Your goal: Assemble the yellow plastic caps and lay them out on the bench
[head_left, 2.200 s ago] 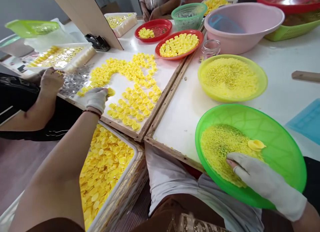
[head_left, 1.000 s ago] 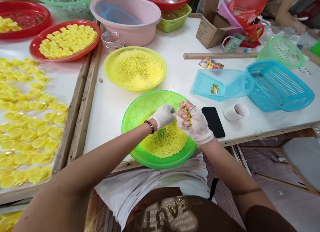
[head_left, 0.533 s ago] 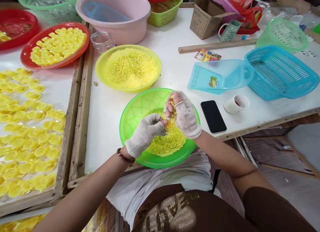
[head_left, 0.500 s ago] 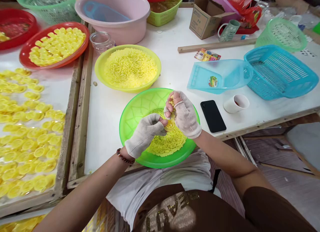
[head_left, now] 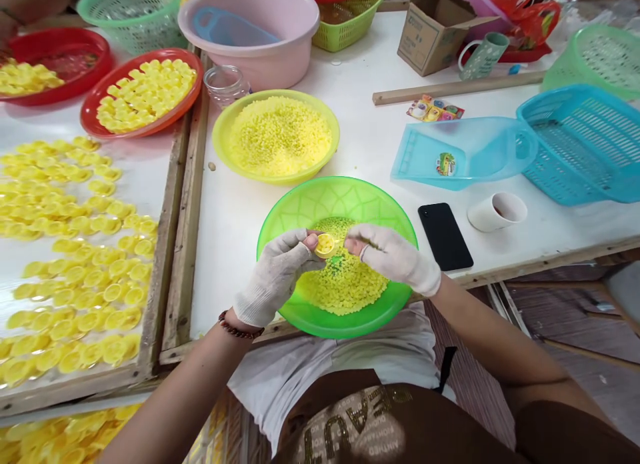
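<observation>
My left hand [head_left: 277,267], in a white fingerless glove, pinches a small round yellow plastic cup [head_left: 326,245] between thumb and fingers. Yellow pellets lie inside the cup. Just to its right is my right hand [head_left: 395,254], gloved the same way, its fingers curled and pressed together close to the cup's edge. Whether anything is in those fingers is hidden. Both hands hover over a bright green basin [head_left: 280,221], which holds a heap of yellow pellets [head_left: 350,291] with a patch of green bottom showing through.
Behind stands a yellow bowl of pellets [head_left: 280,137]. Red trays [head_left: 145,127] and rows of yellow cups [head_left: 95,277] lie left, past a wooden rail [head_left: 175,264]. At right are a phone [head_left: 445,236], a paper cup [head_left: 495,212], a blue scoop [head_left: 465,154] and a blue basket [head_left: 575,151].
My right hand has come down from above the cup, where pellets showed in its fist, to the cup's right side. The cup now shows pellets inside. The whole view has shifted.
</observation>
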Tool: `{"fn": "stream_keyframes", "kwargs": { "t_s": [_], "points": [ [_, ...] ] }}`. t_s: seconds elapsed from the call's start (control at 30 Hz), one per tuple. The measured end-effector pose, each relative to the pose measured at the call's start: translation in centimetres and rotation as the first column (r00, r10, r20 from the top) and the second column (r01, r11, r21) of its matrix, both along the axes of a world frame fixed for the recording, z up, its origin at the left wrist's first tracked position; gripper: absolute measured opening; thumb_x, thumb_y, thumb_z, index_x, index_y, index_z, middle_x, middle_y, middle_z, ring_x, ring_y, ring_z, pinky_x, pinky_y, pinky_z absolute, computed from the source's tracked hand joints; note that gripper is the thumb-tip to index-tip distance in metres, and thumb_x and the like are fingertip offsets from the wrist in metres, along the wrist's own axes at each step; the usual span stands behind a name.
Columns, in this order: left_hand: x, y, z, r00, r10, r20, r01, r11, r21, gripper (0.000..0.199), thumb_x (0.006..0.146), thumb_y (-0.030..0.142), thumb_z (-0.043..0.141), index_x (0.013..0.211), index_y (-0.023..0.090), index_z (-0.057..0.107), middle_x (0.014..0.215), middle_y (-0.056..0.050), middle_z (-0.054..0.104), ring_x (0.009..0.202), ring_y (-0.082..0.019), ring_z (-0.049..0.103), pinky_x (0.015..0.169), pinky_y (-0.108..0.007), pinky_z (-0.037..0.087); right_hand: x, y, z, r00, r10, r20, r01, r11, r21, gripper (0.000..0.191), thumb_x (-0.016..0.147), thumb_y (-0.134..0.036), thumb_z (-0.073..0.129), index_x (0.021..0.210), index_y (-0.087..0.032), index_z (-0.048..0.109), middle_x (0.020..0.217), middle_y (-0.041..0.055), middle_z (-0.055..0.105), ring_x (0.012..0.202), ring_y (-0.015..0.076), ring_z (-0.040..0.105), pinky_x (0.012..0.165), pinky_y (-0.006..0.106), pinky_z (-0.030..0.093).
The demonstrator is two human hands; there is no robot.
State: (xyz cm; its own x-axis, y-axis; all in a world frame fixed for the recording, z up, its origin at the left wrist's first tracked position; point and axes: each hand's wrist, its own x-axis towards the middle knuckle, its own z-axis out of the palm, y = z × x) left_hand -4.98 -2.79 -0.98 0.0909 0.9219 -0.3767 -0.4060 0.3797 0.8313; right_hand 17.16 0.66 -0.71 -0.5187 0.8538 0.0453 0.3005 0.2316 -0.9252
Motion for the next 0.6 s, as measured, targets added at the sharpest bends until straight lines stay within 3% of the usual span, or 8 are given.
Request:
{"fn": "stream_keyframes", "kwargs": {
  "t_s": [0.07,0.13,0.27,0.37,0.43,0.5,0.6],
  "points": [
    [-0.1,-0.3,-0.2,0.999,0.032,-0.039,-0.031,0.999,0.028,0.034,0.069,0.039,0.093,0.090,0.016,0.080,0.092,-0.003,0.073,0.075,-0.012,0.067,0.072,-0.024,0.063,0.0,-0.1,-0.1,0.992,0.042,0.121,-0.063,0.982,0.177,0.016,0.100,-0.033,0.057,0.099,-0.019,0.065,0.101,0.0080,0.070,0.100,0.0223,0.065,0.093,0.040,0.049],
    [0.0,-0.6,-0.2,0.993,0.048,-0.112,-0.040,0.997,0.067,0.031,0.073,0.038,0.091,0.093,0.017,0.081,0.090,-0.003,0.074,0.075,-0.011,0.066,0.073,-0.023,0.061,-0.7,-0.2,0.0,0.995,0.006,0.096,-0.029,0.971,0.239,0.017,0.101,-0.032,0.056,0.107,-0.018,0.064,0.112,0.0108,0.070,0.106,0.0235,0.064,0.097,0.042,0.048],
    [0.4,-1.1,0.6,0.957,0.036,-0.288,0.005,0.990,0.143,0.025,0.076,0.037,0.088,0.089,0.016,0.082,0.087,-0.005,0.076,0.074,-0.011,0.065,0.072,-0.020,0.056,-2.0,-0.4,0.4,0.998,0.012,0.065,-0.017,0.997,0.077,0.023,0.095,-0.038,0.066,0.106,-0.019,0.059,0.092,0.0033,0.066,0.077,0.0156,0.060,0.072,0.031,0.050],
    [0.6,-1.3,0.8,0.933,0.061,-0.353,0.001,0.985,0.172,0.023,0.076,0.035,0.088,0.084,0.015,0.081,0.082,-0.005,0.075,0.074,-0.012,0.064,0.072,-0.021,0.057,-1.9,-0.1,0.5,0.994,0.102,0.029,-0.100,0.993,-0.059,0.013,0.098,-0.031,0.058,0.103,-0.019,0.059,0.083,0.0005,0.063,0.072,0.0136,0.057,0.069,0.030,0.048],
    [0.6,-1.2,0.6,0.952,0.086,-0.294,-0.042,0.988,0.151,0.024,0.078,0.036,0.087,0.087,0.015,0.080,0.084,-0.004,0.074,0.074,-0.012,0.065,0.072,-0.022,0.059,-1.3,0.1,0.4,0.992,0.119,-0.049,-0.123,0.989,-0.087,0.013,0.099,-0.022,0.051,0.107,-0.018,0.060,0.092,0.0034,0.066,0.082,0.0148,0.062,0.077,0.032,0.051],
    [0.5,-1.0,0.3,0.979,0.092,-0.184,-0.074,0.992,0.103,0.026,0.078,0.037,0.087,0.090,0.016,0.079,0.089,-0.003,0.074,0.074,-0.012,0.067,0.071,-0.024,0.062,-0.8,0.2,0.3,0.993,0.063,-0.104,-0.071,0.995,-0.075,0.018,0.098,-0.019,0.050,0.113,-0.017,0.059,0.100,0.0054,0.066,0.089,0.0158,0.063,0.081,0.033,0.052],
    [0.4,-0.5,0.0,0.997,0.059,-0.047,-0.058,0.998,0.018,0.031,0.075,0.036,0.089,0.095,0.016,0.078,0.093,-0.003,0.073,0.072,-0.012,0.068,0.064,-0.024,0.064,-0.9,0.2,0.2,0.990,-0.027,-0.138,0.012,0.994,-0.109,0.017,0.101,-0.027,0.051,0.112,-0.018,0.059,0.092,0.0027,0.062,0.081,0.0144,0.062,0.076,0.032,0.052]
  ]
}}
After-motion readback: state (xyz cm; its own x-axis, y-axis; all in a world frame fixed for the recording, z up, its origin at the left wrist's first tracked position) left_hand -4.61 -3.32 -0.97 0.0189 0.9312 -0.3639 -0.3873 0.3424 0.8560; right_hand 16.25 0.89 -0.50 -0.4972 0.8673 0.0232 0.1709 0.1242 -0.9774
